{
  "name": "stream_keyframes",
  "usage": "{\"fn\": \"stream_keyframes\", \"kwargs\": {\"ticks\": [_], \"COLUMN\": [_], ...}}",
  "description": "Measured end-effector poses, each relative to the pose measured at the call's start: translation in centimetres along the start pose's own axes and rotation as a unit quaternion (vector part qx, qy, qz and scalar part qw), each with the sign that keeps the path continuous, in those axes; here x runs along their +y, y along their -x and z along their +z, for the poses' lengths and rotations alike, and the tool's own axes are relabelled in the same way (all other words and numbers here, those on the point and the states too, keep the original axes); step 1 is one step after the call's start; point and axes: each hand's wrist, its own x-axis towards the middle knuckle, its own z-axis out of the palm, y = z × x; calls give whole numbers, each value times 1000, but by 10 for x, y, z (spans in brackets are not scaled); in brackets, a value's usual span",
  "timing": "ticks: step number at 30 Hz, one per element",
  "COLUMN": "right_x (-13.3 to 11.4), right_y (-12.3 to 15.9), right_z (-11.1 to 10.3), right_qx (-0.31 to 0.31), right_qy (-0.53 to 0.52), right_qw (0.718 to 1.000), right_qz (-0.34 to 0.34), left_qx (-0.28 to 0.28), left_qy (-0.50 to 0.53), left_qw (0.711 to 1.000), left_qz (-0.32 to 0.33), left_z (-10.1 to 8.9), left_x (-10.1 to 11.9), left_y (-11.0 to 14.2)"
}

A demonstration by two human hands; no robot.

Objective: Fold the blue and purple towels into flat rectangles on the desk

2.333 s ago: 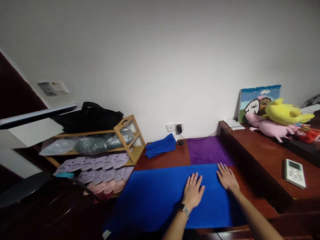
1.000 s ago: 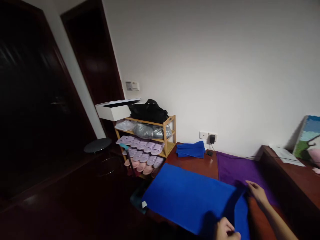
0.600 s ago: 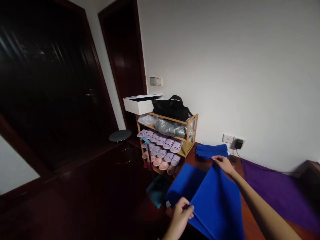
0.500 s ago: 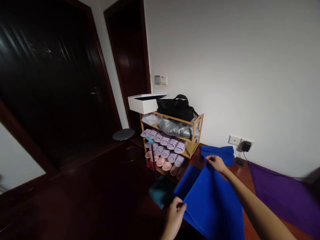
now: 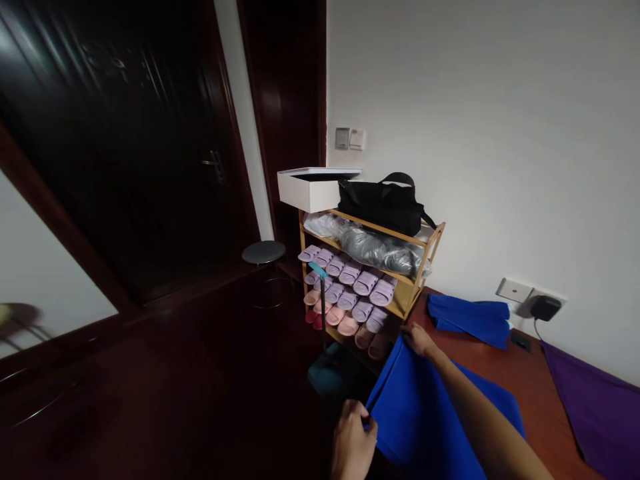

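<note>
A blue cloth [image 5: 425, 407] stretches between my two hands at the lower right, partly over the brown table [image 5: 543, 413]. My left hand [image 5: 354, 437] pinches its near left corner, fingers closed on the edge. Farther off, my right hand [image 5: 419, 339] grips the far edge of the same cloth, close to the table's left end. My right forearm hides part of the cloth. Behind my right hand, a second blue cloth [image 5: 470, 319] lies folded on the table near the wall.
A wooden shoe rack [image 5: 410, 300] holds several slippers [image 5: 367, 281], with a black bag [image 5: 383, 207] and white box [image 5: 310, 193] on top. A long-handled dustpan [image 5: 330, 373] stands before it. A stool [image 5: 264, 252] is left; a purple cloth [image 5: 595, 407] and plugged adapter [image 5: 545, 307] are right.
My view has turned a little to the right. My right hand has moved the cloth's far edge away from the folded cloth, toward the table's left edge. Both hands keep their grip.
</note>
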Motion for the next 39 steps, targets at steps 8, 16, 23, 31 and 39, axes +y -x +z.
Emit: {"fn": "stream_keyframes", "kwargs": {"ticks": [8, 16, 23, 31, 39], "right_x": [3, 3, 12, 9, -2], "right_y": [17, 60, 166, 334, 434], "right_z": [-5, -66, -188, -299, -338], "right_qx": [22, 100, 192, 356, 428], "right_qy": [0, -42, -83, -115, -99], "right_qw": [999, 993, 975, 923, 895], "right_qz": [-26, -46, -71, -92, -70], "left_qx": [25, 71, 69, 92, 26], "left_qy": [58, 145, 346, 283, 290], "left_qw": [998, 986, 920, 886, 868], "left_qz": [9, 52, 174, 356, 403], "left_z": [3, -19, -75, -165, -188], "left_x": [-10, 0, 55, 165, 256], "left_y": [-11, -14, -2, 81, 86]}}
